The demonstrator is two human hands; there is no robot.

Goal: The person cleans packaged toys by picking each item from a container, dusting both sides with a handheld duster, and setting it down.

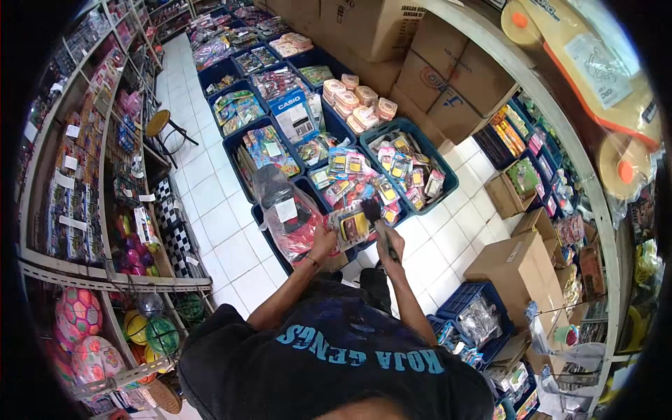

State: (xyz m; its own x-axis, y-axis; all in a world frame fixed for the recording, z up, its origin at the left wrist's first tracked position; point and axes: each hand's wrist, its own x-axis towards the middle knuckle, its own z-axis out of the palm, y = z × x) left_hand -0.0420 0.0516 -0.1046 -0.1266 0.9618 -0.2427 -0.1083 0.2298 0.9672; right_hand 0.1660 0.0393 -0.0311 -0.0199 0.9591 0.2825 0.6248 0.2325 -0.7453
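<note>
Yellow, glossy packet (pixel 353 226) — dark, bushy brush (pixel 371 209)

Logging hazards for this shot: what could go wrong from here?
The pack could slip from the left hand and get lost among the loose packs.

The brush in the right hand is close to the pack and might scuff it.

The left hand could bump the bagged red item.

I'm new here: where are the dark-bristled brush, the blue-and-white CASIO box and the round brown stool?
Dark-bristled brush (pixel 371 209): head view, bristles.
Blue-and-white CASIO box (pixel 292 116): head view, printed face.
Round brown stool (pixel 158 123): head view, seat.
</note>
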